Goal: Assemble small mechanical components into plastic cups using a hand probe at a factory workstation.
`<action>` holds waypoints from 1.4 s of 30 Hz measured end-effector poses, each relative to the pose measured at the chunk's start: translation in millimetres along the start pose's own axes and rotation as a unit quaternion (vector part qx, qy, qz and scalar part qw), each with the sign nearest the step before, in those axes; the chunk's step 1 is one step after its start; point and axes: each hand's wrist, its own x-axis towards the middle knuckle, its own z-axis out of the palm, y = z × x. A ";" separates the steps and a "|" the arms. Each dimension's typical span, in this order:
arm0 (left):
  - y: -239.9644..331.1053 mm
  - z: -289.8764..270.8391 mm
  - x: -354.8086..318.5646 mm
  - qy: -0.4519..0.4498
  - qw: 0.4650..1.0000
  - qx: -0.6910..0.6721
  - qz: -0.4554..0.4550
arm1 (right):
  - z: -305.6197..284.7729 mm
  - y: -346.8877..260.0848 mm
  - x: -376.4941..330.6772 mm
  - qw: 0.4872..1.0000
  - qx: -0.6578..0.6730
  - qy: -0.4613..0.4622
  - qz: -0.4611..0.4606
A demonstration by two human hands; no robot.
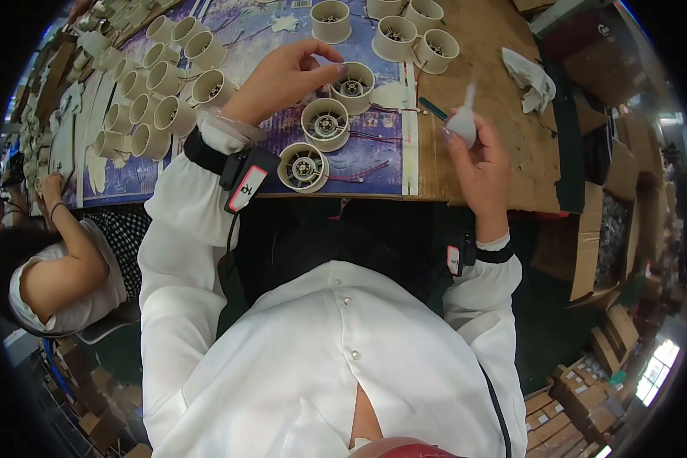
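Bottle (461, 128) sits nozzle-up, wrapped by right hand (481, 159); over-tight grip might squirt it. Left hand (286, 82), half-curled at fan housing's (354, 87) rim, hold unclear, could knock it; wires (393, 110) right of grip could snag.

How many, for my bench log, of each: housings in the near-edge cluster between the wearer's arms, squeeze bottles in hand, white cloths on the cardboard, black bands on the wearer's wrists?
Housings: 3
Bottle: 1
Cloth: 1
Bands: 2
Total: 7

Fan cups (327, 124) now, off-wht! Squeeze bottle (462, 127), wht; mat (290, 122), purple-blue w/ wht patches; rag (532, 82), wht; co-worker's garment (118, 238), blk/wht check!
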 end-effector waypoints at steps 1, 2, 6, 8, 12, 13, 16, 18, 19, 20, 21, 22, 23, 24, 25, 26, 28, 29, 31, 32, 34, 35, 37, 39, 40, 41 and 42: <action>-1.9 1.9 0.9 0.017 1.000 -0.019 0.002 | 3.1 -3.0 3.3 1.000 -0.021 -0.012 0.007; -4.2 3.5 1.4 0.035 0.999 -0.037 0.004 | 6.1 -5.3 5.7 1.000 -0.022 -0.015 0.006; -15.9 -2.2 -6.9 0.081 0.996 -0.039 0.012 | 14.7 -8.0 11.9 0.998 0.032 -0.021 0.043; -20.2 -5.9 -14.1 0.096 0.995 -0.030 0.016 | 19.3 1.1 12.6 0.997 0.070 -0.013 0.035; -27.1 -9.3 -27.8 0.138 0.987 -0.077 0.003 | 24.5 0.8 13.8 0.994 0.097 -0.018 0.045; -31.1 -8.7 -28.6 0.147 0.983 -0.106 -0.001 | 25.8 0.0 13.4 0.993 0.100 -0.021 0.052; -38.2 -8.0 -29.3 0.164 0.972 -0.166 -0.011 | 31.1 0.1 13.4 0.995 0.098 0.015 0.029; -38.0 -9.4 -29.0 0.168 0.971 -0.171 -0.015 | 32.6 -0.8 14.4 0.995 0.096 0.032 0.017; -37.9 -9.6 -29.0 0.169 0.970 -0.174 -0.017 | 32.7 -2.6 15.6 0.995 0.093 0.044 0.007; -37.9 -9.5 -28.8 0.169 0.970 -0.176 -0.017 | 32.7 -4.9 17.0 0.994 0.089 0.056 -0.003; -37.6 -9.1 -28.8 0.168 0.968 -0.185 -0.022 | 32.9 -6.4 17.8 0.994 0.086 0.069 -0.014; -37.5 -8.7 -28.8 0.167 0.966 -0.194 -0.026 | 33.4 -7.4 18.1 0.994 0.085 0.068 -0.014; -37.9 -8.7 -28.8 0.166 0.965 -0.203 -0.030 | 34.2 -8.3 18.1 0.993 0.088 0.077 -0.005; -38.8 -8.8 -28.5 0.166 0.964 -0.204 -0.031 | 35.2 -9.1 17.8 0.992 0.091 0.085 0.004; -39.7 -8.1 -28.3 0.164 0.963 -0.209 -0.033 | 35.5 -9.8 17.1 0.991 0.094 0.094 0.014; -40.6 -7.4 -28.2 0.161 0.963 -0.215 -0.035 | 36.0 -10.0 16.1 0.991 0.092 0.093 0.014; -41.9 -6.4 -28.8 0.159 0.961 -0.222 -0.039 | 37.5 -8.6 12.5 0.989 0.105 0.102 0.034; -42.1 -7.0 -29.8 0.158 0.960 -0.227 -0.041 | 38.3 -7.7 10.6 0.987 0.111 0.106 0.044; -41.6 -8.1 -29.8 0.154 0.958 -0.239 -0.046 | 39.9 -5.5 6.3 0.987 0.113 0.102 0.049; -40.5 -7.9 -29.9 0.153 0.958 -0.240 -0.046 | 40.7 -4.3 4.0 0.987 0.116 0.098 0.054; -37.7 -6.9 -30.9 0.151 0.957 -0.243 -0.051 | 42.2 -2.6 0.8 0.987 0.118 0.095 0.059; -37.0 -7.0 -30.7 0.153 0.956 -0.244 -0.054 | 43.2 -1.8 0.9 0.989 0.107 0.094 0.050; -38.1 -7.2 -30.0 0.153 0.957 -0.242 -0.054 | 44.3 -0.6 1.2 0.992 0.084 0.092 0.032; -39.4 -7.0 -28.9 0.152 0.958 -0.237 -0.054 | 44.2 0.2 1.5 0.992 0.082 0.087 0.029; -39.8 -7.3 -29.0 0.153 0.958 -0.238 -0.053 | 44.5 -0.7 1.8 0.993 0.078 0.082 0.024; -40.2 -7.6 -28.9 0.152 0.958 -0.238 -0.051 | 44.6 -1.4 2.0 0.994 0.074 0.076 0.020; -40.4 -7.9 -28.8 0.152 0.958 -0.237 -0.048 | 44.8 -1.8 2.5 0.994 0.073 0.076 0.019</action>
